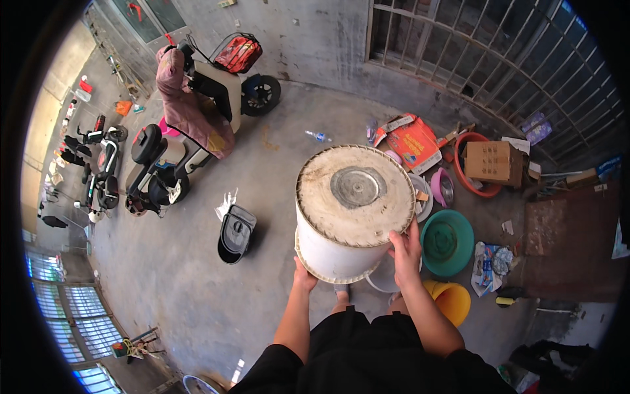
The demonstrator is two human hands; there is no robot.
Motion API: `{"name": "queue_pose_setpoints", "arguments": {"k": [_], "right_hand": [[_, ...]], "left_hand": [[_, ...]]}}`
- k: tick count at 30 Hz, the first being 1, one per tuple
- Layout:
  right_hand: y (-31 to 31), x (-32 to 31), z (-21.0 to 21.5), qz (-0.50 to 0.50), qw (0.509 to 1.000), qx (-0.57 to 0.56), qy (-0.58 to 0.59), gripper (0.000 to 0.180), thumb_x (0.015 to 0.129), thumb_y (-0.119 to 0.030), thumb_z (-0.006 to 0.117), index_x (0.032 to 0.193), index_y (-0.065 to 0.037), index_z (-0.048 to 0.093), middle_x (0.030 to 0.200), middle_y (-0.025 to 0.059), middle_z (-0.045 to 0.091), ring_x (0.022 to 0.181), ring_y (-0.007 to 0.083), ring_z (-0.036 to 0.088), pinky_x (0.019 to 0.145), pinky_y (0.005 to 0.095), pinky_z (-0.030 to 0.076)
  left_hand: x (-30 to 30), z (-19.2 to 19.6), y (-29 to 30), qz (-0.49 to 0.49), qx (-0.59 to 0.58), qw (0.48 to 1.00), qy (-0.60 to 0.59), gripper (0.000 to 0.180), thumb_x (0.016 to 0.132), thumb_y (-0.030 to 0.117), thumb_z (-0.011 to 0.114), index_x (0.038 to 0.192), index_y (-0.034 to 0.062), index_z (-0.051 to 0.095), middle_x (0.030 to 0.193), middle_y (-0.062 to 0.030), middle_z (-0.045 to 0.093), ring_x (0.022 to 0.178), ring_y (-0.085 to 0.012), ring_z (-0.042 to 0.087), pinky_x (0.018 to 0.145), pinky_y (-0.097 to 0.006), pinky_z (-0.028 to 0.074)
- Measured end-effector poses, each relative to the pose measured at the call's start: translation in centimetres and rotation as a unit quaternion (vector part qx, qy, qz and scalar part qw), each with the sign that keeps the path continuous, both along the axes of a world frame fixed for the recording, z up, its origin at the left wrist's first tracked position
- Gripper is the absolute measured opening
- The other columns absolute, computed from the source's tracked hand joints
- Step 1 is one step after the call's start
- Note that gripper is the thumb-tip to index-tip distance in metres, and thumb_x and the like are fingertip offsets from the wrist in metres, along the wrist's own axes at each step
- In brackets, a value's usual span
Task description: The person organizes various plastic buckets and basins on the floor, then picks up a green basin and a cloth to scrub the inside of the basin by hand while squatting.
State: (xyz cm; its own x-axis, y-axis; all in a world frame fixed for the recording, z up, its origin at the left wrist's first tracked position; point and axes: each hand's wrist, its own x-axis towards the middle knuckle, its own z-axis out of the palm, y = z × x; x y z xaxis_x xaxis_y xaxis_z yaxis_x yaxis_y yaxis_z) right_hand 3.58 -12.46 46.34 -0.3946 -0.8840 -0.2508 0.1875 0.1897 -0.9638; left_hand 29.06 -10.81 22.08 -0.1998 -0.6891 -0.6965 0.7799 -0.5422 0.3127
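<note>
Between my two hands is a white plastic bucket [341, 253], turned bottom up, its stained base [308, 190] with a grey round patch facing me. My left hand [303, 274] grips the bucket's lower rim at the near left. Higher up, my right hand [405, 253] is closed on its right side, with fingers along the edge of the base. Part of a pale round basin [384, 279] shows beneath it, mostly hidden. To the right of my right hand are a green basin [448, 243] and a yellow bucket [453, 302] lying tilted.
A black bin-like container [236, 235] sits on the concrete floor to the left. Farther off stand a draped scooter [190, 111] and another two-wheeler [105, 167]. At the right are a red basin [469, 187], a cardboard box [493, 163] and an orange carton [412, 146]. A plastic bottle [318, 136] lies ahead.
</note>
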Motion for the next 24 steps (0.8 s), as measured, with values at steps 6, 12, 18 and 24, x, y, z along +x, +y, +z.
{"name": "queue_pose_setpoints", "arguments": {"k": [6, 12, 18, 24], "right_hand": [[0.1, 0.0, -0.8, -0.009, 1.000, 0.001, 0.028, 0.070, 0.080, -0.021, 0.056, 0.138, -0.017, 0.018, 0.121, 0.0013, 0.047, 0.102, 0.0120, 0.046, 0.079, 0.0310, 0.037], [0.4, -0.1, 0.0, -0.015, 0.999, -0.020, 0.029, 0.071, 0.079, -0.018, 0.058, 0.137, -0.008, 0.019, 0.126, 0.0089, 0.042, 0.109, 0.0168, 0.042, 0.087, 0.0294, 0.033], [0.8, 0.2, 0.5, -0.025, 0.999, -0.039, 0.012, 0.072, 0.078, -0.017, 0.060, 0.135, 0.001, 0.020, 0.131, 0.0153, 0.037, 0.117, 0.0229, 0.038, 0.097, 0.0307, 0.029], [1.5, 0.1, 0.2, -0.042, 0.999, -0.031, 0.011, 0.072, 0.078, -0.019, 0.060, 0.135, 0.000, 0.020, 0.131, 0.0164, 0.036, 0.118, 0.0241, 0.036, 0.097, 0.0319, 0.029]], "left_hand": [[-0.1, 0.6, 0.3, -0.019, -0.003, 0.999, 0.027, 0.067, 0.088, 0.057, 0.013, 0.134, 0.0103, 0.028, 0.138, -0.0084, 0.030, 0.124, -0.0294, 0.031, 0.103, -0.042, 0.026], [-0.4, 1.1, 0.3, -0.036, -0.031, 0.999, 0.016, 0.073, 0.085, 0.061, 0.010, 0.135, 0.0102, 0.025, 0.140, -0.0079, 0.026, 0.127, -0.0293, 0.026, 0.105, -0.043, 0.022], [-0.1, 1.8, 0.5, -0.040, -0.027, 0.999, 0.015, 0.074, 0.085, 0.061, 0.008, 0.135, 0.0101, 0.024, 0.140, -0.0080, 0.026, 0.127, -0.0295, 0.026, 0.105, -0.043, 0.021], [-0.3, 3.3, 0.7, -0.059, -0.017, 0.998, 0.008, 0.074, 0.085, 0.061, 0.008, 0.136, 0.0102, 0.023, 0.141, -0.0083, 0.024, 0.128, -0.0297, 0.025, 0.105, -0.043, 0.021]]}}
